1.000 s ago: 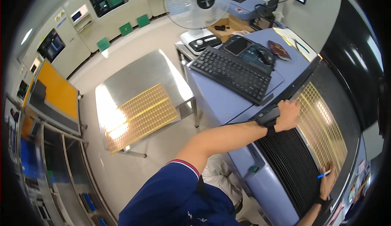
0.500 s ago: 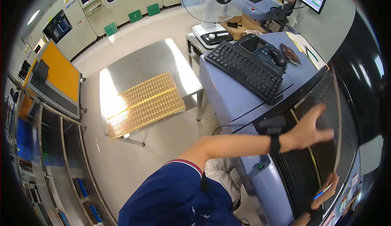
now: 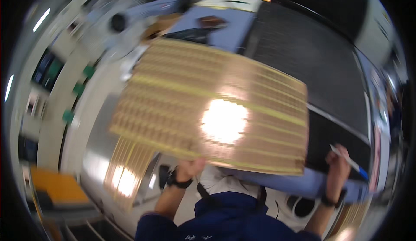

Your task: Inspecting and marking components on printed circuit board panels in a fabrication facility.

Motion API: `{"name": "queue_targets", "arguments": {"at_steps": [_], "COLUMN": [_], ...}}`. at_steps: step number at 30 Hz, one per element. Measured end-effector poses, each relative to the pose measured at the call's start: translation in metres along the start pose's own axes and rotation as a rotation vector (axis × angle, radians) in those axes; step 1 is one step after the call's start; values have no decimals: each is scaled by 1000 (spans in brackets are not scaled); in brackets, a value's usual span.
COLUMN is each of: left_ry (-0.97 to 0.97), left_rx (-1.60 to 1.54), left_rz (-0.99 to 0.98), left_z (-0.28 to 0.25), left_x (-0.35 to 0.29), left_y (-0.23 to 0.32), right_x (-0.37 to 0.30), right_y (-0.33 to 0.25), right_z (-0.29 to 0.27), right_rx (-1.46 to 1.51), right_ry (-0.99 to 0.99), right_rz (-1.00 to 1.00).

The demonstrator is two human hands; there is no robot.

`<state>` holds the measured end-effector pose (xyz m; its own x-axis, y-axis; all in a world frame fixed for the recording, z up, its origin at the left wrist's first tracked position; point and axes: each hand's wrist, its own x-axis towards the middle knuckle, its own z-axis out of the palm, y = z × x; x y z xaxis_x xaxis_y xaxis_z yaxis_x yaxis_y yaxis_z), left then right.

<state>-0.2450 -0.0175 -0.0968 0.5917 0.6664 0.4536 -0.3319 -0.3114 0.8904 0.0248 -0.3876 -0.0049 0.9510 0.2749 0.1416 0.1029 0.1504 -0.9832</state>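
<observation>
My left hand (image 3: 190,170) grips the near edge of a large copper-coloured circuit board panel (image 3: 173,106) with yellow strips. The panel is tilted up in front of me, and a bright reflection glares off its middle. My right hand (image 3: 339,168) is closed round a white marker pen (image 3: 350,162) with a blue end, just to the right of the panel. Beneath my left side, a similar copper panel (image 3: 125,167) lies on the steel table (image 3: 97,154). Motion blurs the picture.
To the right and ahead stretches the machine's black bed (image 3: 303,54). Its blue-grey top (image 3: 229,22) carries dark items partly hidden by the raised panel. A white fan (image 3: 119,28) stands at the far left, and an orange board (image 3: 56,186) at the lower left.
The view has swung round toward the machine. My left hand, earlier spread over the machine bed, now holds up a copper panel. My right hand still has the marker pen.
</observation>
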Motion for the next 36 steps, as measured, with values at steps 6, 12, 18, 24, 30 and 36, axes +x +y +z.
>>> {"name": "queue_targets", "arguments": {"at_steps": [6,12,18,24,30,36], "left_ry": [271,324,271,369,378,354], "left_rx": [-41,-134,-157,-156,-129,-205], "left_rz": [7,-104,-68,-85,-102,-74], "left_z": [-68,-15,-20,-14,-26,-30], "left_x": [-44,-6,-10,-14,-19,-16], "left_y": [-62,0,6,7,1,-3], "right_x": [29,18,8,11,13,14], "right_y": [1,-2,-10,-2,-1,-5], "right_z": [31,52,57,59,55,57], "right_rx": [-141,-267,-383,-392,-475,-512], "right_ry": [-77,-164,-264,-184,-226,-238], "right_rz": [71,50,11,25,-31,-44]}}
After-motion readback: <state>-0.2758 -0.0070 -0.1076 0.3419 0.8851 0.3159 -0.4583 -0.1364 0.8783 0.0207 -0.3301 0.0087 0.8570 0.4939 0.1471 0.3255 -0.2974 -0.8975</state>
